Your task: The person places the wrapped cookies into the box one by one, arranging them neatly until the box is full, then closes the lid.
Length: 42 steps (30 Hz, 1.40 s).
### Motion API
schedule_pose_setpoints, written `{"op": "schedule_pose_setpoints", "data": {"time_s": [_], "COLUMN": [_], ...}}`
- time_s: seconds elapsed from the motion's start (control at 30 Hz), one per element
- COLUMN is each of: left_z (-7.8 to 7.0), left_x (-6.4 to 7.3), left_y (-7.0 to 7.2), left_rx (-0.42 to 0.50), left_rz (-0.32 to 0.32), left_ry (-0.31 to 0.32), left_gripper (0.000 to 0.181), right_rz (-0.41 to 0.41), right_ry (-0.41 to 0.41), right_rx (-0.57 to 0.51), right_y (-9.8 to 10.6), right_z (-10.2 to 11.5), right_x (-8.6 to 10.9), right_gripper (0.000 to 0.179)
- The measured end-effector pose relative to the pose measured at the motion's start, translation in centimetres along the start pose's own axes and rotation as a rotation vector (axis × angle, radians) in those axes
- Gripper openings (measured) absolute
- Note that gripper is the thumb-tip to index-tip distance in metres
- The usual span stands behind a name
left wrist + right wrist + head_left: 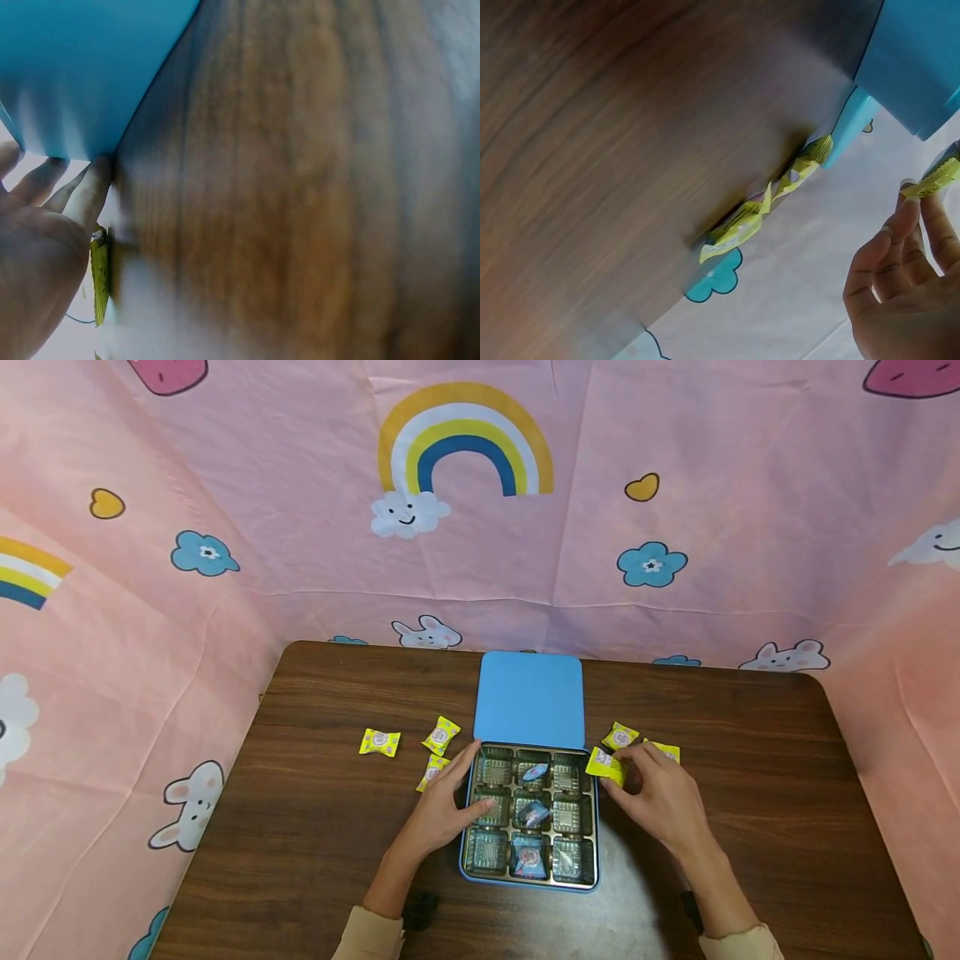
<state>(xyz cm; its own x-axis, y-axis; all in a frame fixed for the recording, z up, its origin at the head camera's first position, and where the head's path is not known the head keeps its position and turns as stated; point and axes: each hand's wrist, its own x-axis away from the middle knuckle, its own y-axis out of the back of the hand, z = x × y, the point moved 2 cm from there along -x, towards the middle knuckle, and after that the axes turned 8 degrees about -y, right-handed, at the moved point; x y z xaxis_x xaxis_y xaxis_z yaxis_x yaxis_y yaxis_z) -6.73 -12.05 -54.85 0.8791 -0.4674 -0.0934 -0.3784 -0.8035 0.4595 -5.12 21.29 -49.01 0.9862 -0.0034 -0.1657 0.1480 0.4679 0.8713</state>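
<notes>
Pinching is done by the right hand (666,795): a crimped, shiny yellow packet (603,765) is gripped between thumb and fingertips, near the two o'clock edge of a square blue box (528,885). By the left hand (441,817), its fingers extended, the box's ten o'clock side is touched. Three blue packets (529,858) are held down the middle of its glossy nine-square insert (567,816). At twelve, a smooth lid (529,697) is laid; other yellow packets (380,742) are scattered at ten and two on the wood-grained table (300,827).

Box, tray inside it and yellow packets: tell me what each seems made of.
Box: probably painted metal, from its smooth, softly shining blue walls. Tray: likely thin, shiny plastic, given moulded, ribbed compartments. Yellow packets: apparently glossy plastic film, with crinkled ends.
</notes>
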Motion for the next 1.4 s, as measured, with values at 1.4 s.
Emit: {"op": "schedule_pose_setpoints", "data": {"time_s": [1.4], "left_z": [0.0], "left_x": [0.0], "left_y": [0.0], "left_rx": [0.005], "left_rz": [-0.009], "left_ry": [-0.001], "left_gripper": [0.088], "right_rz": [0.042], "right_ry": [0.072], "right_rx": [0.042], "right_y": [-2.1], "right_z": [3.2], "right_x": [-1.0], "right_gripper": [0.044]}}
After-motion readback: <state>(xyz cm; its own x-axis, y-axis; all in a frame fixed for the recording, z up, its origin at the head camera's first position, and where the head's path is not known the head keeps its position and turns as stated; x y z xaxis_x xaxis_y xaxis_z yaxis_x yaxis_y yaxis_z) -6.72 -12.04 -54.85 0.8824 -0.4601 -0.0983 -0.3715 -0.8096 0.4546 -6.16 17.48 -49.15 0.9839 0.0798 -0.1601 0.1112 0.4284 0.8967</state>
